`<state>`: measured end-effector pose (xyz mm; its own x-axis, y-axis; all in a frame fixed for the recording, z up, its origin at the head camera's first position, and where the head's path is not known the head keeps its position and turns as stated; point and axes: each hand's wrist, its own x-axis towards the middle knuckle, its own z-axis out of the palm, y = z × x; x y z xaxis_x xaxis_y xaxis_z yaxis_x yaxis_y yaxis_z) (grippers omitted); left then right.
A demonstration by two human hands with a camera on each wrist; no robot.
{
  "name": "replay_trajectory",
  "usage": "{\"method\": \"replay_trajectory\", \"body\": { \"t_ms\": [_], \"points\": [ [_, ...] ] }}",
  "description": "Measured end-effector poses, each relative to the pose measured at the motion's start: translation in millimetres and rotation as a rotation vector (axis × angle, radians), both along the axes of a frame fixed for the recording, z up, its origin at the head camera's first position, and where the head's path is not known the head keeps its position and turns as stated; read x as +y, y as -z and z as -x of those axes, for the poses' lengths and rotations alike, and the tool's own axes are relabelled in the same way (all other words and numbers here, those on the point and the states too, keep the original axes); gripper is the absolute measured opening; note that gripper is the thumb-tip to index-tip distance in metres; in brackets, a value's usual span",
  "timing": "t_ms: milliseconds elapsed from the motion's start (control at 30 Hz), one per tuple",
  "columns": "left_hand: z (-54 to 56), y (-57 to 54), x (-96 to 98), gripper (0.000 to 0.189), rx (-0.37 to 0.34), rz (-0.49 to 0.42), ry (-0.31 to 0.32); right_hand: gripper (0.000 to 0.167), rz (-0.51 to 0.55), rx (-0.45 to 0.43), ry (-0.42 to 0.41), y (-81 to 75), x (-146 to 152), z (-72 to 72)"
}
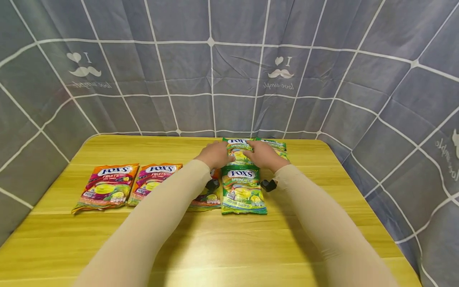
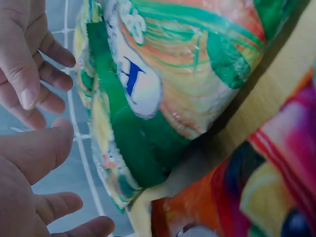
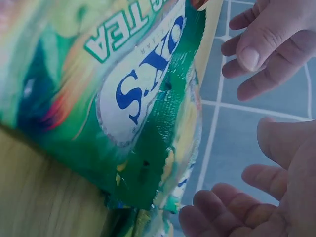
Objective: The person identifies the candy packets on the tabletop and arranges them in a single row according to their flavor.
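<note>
My left hand [image 1: 213,154] and right hand [image 1: 265,155] hover on either side of a green spring tea candy bag [image 1: 238,154] at the table's back edge. In the left wrist view, the left hand [image 2: 34,168] has its thumb and fingers spread, with nothing between them. The right wrist view shows the right hand [image 3: 266,192] likewise spread and loosely bent. Just in front lies another green candy bag [image 1: 244,195], its top end close below both hands. A third green candy bag [image 1: 279,146] is partly hidden behind the right hand.
To the left, two orange and purple fruit candy bags [image 1: 107,185] [image 1: 152,179] lie in a row. A third fruit candy bag [image 1: 208,199] is mostly covered by the left forearm. A grey checked curtain [image 1: 236,71] hangs behind the wooden table [image 1: 229,247].
</note>
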<state>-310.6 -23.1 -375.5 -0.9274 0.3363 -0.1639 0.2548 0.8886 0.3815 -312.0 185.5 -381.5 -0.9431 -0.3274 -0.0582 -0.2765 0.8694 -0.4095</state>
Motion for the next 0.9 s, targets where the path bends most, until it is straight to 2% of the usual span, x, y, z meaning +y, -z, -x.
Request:
{"method": "replay_trajectory", "body": {
  "t_ms": [133, 267, 400, 667, 900],
  "points": [
    [5.9, 5.9, 5.1, 0.076, -0.031, 0.007, -0.017, 0.074, 0.016, -0.069, 0.008, 7.5, -2.6, 6.4],
    [9.8, 9.5, 7.9, 0.075, -0.06, 0.031, -0.031, 0.079, -0.014, -0.112, 0.005, 13.9, -4.0, 11.4],
    [13.5, 13.5, 9.8, 0.074, -0.076, 0.056, -0.027, 0.078, -0.051, -0.129, 0.032, 17.0, -4.1, 15.7],
    [19.6, 20.1, 11.8, 0.076, -0.068, 0.041, -0.047, 0.078, -0.187, -0.156, 0.08, 20.5, -4.1, 21.2],
    [22.6, 22.2, 13.8, 0.076, -0.072, 0.002, -0.043, 0.078, -0.177, -0.154, 0.069, 24.0, -3.9, 23.6]
  ]
}}
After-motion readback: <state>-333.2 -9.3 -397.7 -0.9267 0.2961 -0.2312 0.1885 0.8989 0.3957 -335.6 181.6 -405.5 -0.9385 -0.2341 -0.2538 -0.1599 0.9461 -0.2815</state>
